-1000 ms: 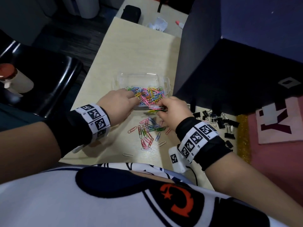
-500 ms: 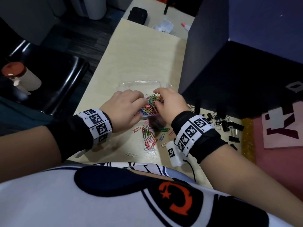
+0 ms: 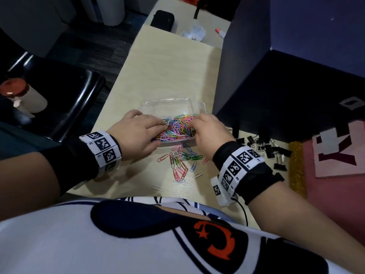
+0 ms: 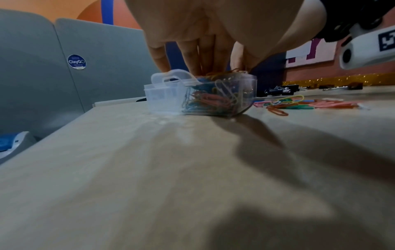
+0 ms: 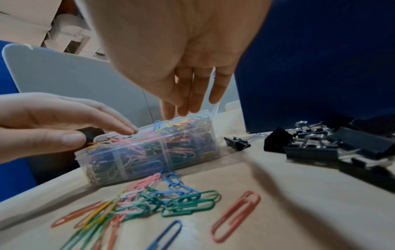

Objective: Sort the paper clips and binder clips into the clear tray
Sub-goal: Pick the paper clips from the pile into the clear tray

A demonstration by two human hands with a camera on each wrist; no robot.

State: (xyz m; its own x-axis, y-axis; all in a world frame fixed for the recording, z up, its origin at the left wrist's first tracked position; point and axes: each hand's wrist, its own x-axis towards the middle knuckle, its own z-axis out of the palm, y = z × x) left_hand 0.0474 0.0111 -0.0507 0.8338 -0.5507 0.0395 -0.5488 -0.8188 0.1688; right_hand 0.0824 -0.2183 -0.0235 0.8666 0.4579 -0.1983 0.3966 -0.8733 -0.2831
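We see the clear tray on the pale counter, close in front of the person. Its near compartment is full of coloured paper clips, heaped up to the rim, while the far compartment looks bare. From the right wrist view, thin walls divide the tray into sections, and clips fill the ones we can see.

The left hand lies over the left end of the tray, its fingers straight and pointing down onto the pile; we see nothing pinched between them. The right hand is over the right end, its fingers loosely straight, with tips just above or touching the clips; it also has hold of nothing that we can see.

More loose clips lie scattered on the counter just before the tray, between the two wrists. The black binder clips sit in a group on the counter to the right, apart from the tray. A dark blue box stands just beside the tray on the right. Farther on the counter there are a black pouch and a crumpled paper.
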